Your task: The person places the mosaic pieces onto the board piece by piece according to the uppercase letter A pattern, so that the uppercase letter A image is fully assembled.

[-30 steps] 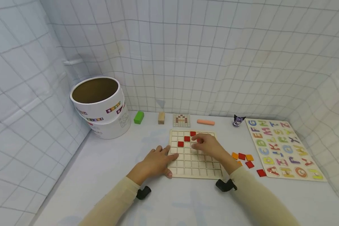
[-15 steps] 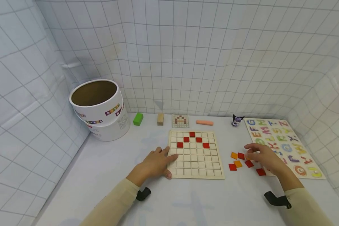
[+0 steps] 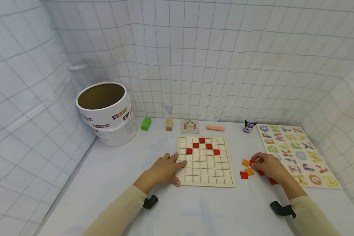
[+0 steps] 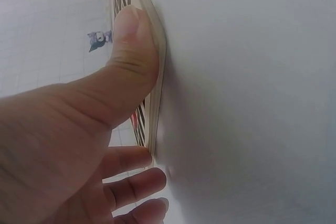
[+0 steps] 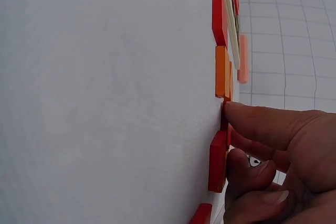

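right hand point(image 3: 268, 165) shifted, seemingly pinching square red tile point(image 3: 252, 162).

Gridded board point(image 3: 206, 167), red tiles point(image 3: 202, 140) (five inset)

The right hand's grip point(image 3: 265, 165) has moved rightward off the gridded board point(image 3: 206, 167) and now pinches a loose red tile point(image 3: 252, 162).

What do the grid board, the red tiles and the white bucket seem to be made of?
Grid board: probably matte wood; pale beige, layered-looking edge. Red tiles: painted wood or plastic, I cannot tell; smooth, evenly coloured. White bucket: perhaps plastic; smooth rim and white wall.
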`<control>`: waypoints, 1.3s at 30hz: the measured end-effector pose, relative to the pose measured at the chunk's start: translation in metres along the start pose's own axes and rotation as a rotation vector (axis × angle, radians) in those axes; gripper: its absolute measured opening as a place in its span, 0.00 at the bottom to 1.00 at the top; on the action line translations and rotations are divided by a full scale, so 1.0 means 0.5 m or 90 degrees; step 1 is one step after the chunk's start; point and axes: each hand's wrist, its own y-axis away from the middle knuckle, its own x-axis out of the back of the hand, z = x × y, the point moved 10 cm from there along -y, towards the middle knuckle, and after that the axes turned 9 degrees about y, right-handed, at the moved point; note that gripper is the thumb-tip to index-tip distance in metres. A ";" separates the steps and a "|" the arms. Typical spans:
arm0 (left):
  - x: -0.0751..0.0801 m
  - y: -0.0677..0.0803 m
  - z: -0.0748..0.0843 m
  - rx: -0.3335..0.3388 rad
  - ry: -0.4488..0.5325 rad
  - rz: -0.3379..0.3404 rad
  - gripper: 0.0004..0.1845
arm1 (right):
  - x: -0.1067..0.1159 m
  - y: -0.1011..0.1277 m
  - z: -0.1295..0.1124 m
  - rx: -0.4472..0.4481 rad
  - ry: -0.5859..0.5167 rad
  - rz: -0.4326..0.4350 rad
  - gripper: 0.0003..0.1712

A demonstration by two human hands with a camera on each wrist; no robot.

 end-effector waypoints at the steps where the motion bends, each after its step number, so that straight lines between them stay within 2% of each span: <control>1: 0.001 0.000 0.000 0.001 0.001 -0.001 0.47 | 0.000 0.000 -0.002 0.000 0.000 0.001 0.19; 14: 0.002 -0.001 0.003 0.006 0.003 -0.004 0.48 | 0.018 0.009 -0.015 0.000 -0.010 0.021 0.19; 17: 0.000 0.005 0.006 0.004 0.008 -0.006 0.47 | 0.008 0.009 -0.010 0.000 -0.090 0.002 0.21; 24: 0.002 0.015 0.005 0.001 0.014 0.000 0.47 | -0.001 0.005 -0.022 0.019 -0.350 -0.025 0.26; 29: 0.005 0.007 0.003 -0.002 0.005 0.004 0.47 | -0.015 -0.015 -0.063 0.012 -0.438 -0.054 0.31; 34: 0.002 0.000 0.002 -0.004 0.005 0.004 0.46 | -0.048 -0.039 -0.130 0.038 -0.440 -0.088 0.30; 39: 0.003 -0.001 0.004 -0.010 0.006 0.009 0.47 | -0.082 -0.054 -0.189 0.069 -0.392 -0.101 0.25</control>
